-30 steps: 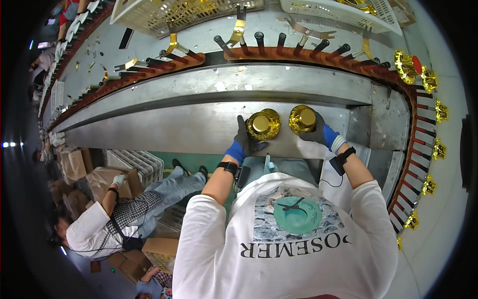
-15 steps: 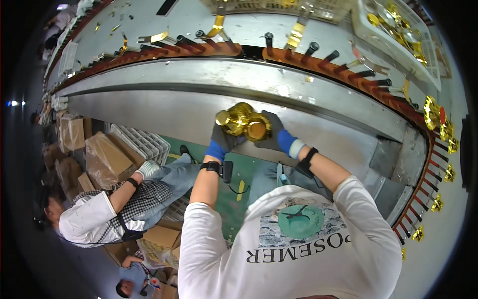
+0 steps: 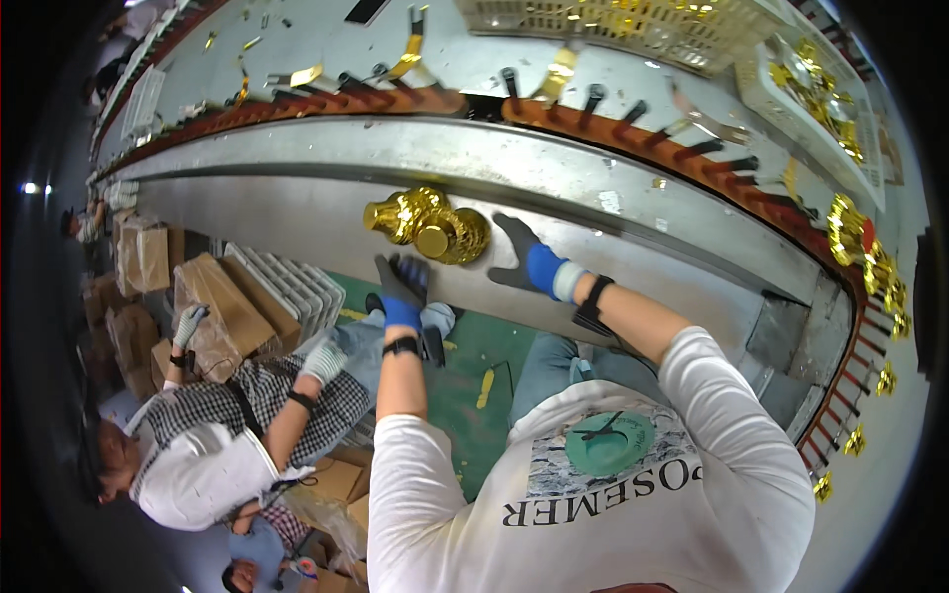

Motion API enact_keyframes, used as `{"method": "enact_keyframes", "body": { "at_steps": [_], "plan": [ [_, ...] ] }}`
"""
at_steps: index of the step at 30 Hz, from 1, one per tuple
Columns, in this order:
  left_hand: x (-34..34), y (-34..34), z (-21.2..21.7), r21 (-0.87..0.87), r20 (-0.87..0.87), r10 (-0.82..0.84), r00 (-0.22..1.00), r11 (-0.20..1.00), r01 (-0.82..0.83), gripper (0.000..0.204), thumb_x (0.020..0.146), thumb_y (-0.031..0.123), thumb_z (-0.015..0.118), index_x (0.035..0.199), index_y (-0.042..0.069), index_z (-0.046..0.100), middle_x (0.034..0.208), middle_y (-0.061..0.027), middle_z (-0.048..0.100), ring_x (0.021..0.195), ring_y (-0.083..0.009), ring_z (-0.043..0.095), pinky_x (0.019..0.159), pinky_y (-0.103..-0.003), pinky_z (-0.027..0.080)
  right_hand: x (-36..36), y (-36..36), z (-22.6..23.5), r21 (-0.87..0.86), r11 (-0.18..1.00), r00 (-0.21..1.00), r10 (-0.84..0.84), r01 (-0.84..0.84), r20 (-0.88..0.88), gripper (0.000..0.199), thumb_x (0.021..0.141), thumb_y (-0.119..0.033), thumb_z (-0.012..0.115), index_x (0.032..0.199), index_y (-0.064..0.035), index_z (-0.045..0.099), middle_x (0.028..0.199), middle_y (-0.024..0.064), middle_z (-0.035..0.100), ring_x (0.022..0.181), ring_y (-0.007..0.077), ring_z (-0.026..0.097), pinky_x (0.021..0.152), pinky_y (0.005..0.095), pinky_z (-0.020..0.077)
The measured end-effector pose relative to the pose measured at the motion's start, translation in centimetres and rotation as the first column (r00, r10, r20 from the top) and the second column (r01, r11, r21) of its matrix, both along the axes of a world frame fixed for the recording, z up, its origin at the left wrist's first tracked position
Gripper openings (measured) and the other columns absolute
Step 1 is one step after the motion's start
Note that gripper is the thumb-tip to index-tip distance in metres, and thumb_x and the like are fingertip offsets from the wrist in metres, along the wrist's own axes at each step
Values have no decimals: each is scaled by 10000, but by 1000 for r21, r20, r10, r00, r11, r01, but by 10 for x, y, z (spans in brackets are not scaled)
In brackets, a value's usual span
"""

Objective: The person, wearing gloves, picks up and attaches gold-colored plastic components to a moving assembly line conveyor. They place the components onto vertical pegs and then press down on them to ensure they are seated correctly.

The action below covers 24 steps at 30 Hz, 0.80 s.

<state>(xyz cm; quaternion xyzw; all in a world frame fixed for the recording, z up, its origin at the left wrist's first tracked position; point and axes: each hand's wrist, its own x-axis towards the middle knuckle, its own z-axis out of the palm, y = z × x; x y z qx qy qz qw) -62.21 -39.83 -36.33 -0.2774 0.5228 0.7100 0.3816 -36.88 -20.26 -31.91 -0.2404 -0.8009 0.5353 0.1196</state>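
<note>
Two shiny gold cup-shaped pieces (image 3: 427, 223) are lying side by side, touching, on the sloped grey metal shelf (image 3: 297, 212) below the peg-lined conveyor track (image 3: 613, 133). The gloved right hand (image 3: 522, 259) is hovering open just beside them and the gloved left hand (image 3: 400, 285) is spreading open just below, neither gripping anything. I judge the pieces are best taken one per hand, fingers closing round each body so they are not knocking together.

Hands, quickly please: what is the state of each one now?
Left hand: open, holding nothing, just below the gold ornaments.
Right hand: open, fingers spread, holding nothing, beside the ornaments.
</note>
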Motion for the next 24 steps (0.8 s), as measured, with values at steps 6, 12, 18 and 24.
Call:
{"method": "enact_keyframes", "body": {
  "at_steps": [6, 12, 18, 24],
  "plan": [
    [162, 7, 48, 133, 266, -831, 489, 534, 835, 313, 1122, 378, 598, 1166, 79, 681, 949, -14, 662, 784, -122, 597, 677, -278, 502, 230, 40, 56, -115, 982, 940, -105, 150, 325, 603, 973, -315, 766, 1459, 6, 609, 1359, 263, 693, 1234, 396, 695, 1085, 460, 543],
    [304, 191, 259, -194, -735, -672, -88, 84, 977, 511, 1067, 188, 680, 1522, -13, 561, 1230, -141, 735, 989, -146, 699, 898, -324, 581, 370, 109, 265, 567, 677, 848, -525, 470, -76, 468, 920, -167, 804, 1355, -35, 695, 1289, 211, 735, 1201, 380, 704, 1038, 487, 553],
    [423, 374, 406, -550, -702, 78, -708, 572, 608, 790, 880, 507, 818, 1479, 51, 576, 1254, -255, 690, 918, -420, 750, 744, -512, 609, 473, 235, 379, 926, 32, 712, -650, 375, -266, 593, 909, -370, 818, 1406, -77, 683, 1259, 234, 742, 1238, 420, 683, 1070, 484, 541],
    [441, 418, 384, -761, -518, -116, -848, 516, 394, 578, 935, 494, 785, 1326, 75, 709, 1017, -208, 763, 965, -406, 757, 836, -483, 604, 468, 260, 339, 757, 474, 757, -652, 450, -42, 557, 952, -430, 745, 1384, -86, 665, 1193, 230, 747, 1086, 455, 709, 950, 513, 565]
  ]
}}
